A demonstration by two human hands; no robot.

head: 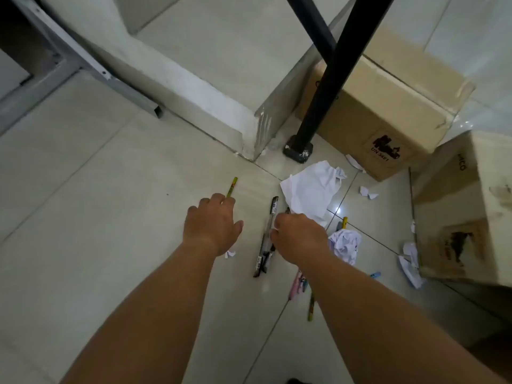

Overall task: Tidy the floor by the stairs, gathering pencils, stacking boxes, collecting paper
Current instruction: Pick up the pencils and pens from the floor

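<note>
Pointing away, green pencil (231, 187); left hand (212, 224) at its near end.

The floor (83, 189) is of pale tiles. At its far side rises a stair step (207, 65) with a chipped corner. A black post (327, 87) has its foot (297, 152) on the floor just beside that corner. A second black bar (307, 23) crosses it higher up. A grey metal frame (41, 79) lies at the far left.
</note>
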